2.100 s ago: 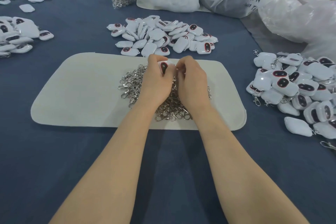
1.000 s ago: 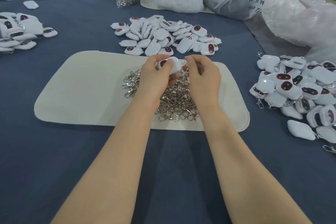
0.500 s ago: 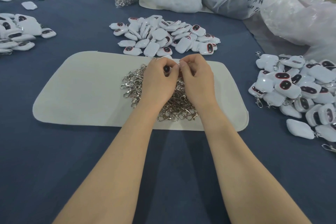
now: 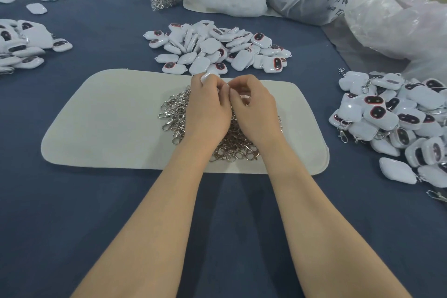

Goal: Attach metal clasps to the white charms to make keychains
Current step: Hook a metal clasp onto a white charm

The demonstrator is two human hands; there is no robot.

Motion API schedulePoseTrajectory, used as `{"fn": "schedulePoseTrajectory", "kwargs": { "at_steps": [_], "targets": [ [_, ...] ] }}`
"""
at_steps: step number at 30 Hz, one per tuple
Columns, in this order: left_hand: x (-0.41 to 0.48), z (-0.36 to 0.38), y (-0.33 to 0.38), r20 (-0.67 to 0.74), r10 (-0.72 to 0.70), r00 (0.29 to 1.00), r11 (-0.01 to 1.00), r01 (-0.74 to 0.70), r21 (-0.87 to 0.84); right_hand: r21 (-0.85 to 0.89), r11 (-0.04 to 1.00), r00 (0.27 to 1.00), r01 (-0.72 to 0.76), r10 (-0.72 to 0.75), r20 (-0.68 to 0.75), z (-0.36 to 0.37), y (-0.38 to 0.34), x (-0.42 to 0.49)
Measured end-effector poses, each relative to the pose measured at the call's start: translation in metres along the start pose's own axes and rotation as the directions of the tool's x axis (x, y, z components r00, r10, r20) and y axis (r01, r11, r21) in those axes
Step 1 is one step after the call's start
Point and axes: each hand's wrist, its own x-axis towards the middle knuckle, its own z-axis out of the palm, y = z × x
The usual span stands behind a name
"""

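Head view, left hand [image 4: 208, 110] gripping white charm [image 4: 205, 77]

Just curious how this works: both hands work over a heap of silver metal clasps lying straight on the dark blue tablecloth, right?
Not quite. The head view shows the heap of silver metal clasps lying on a cream fabric mat, which itself lies on the dark blue tablecloth. The left hand, gripping a white plastic charm, and right hand do work over that heap.
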Motion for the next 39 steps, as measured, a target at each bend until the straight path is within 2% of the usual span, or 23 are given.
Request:
{"fn": "schedulePoseTrajectory", "kwargs": {
  "at_steps": [6, 11, 15, 25, 39],
  "targets": [
    [-0.0008, -0.0008, 0.0009, -0.011, -0.005, 1.000, 1.000, 0.005, 0.012, 0.020, 1.000, 0.998, -0.011, 0.010, 0.055, 0.0024, 0.0002, -0.0005],
    [0.0001, 0.0012, 0.0005, 0.019, -0.035, 0.999, 0.999, 0.035, 0.005, -0.035, 0.999, 1.000, 0.015, -0.015, -0.014, 0.0026, -0.0004, -0.0007],
    [0.0006, 0.0022, -0.0010, 0.024, -0.048, 0.999, 0.999, 0.049, -0.020, -0.032, 0.999, 1.000, 0.020, -0.020, -0.008, 0.0025, -0.0023, -0.0016],
    [0.0007, 0.0022, -0.0024, 0.023, -0.030, 0.999, 0.998, 0.032, -0.055, 0.059, 0.998, 0.994, -0.005, 0.011, -0.105, -0.0009, -0.0019, -0.0019],
    [-0.0021, -0.0009, -0.0004, -0.002, 0.004, 1.000, 1.000, -0.004, -0.004, 0.052, 0.999, 1.000, 0.000, 0.001, -0.026, -0.0003, -0.0007, -0.0011]
  ]
}}
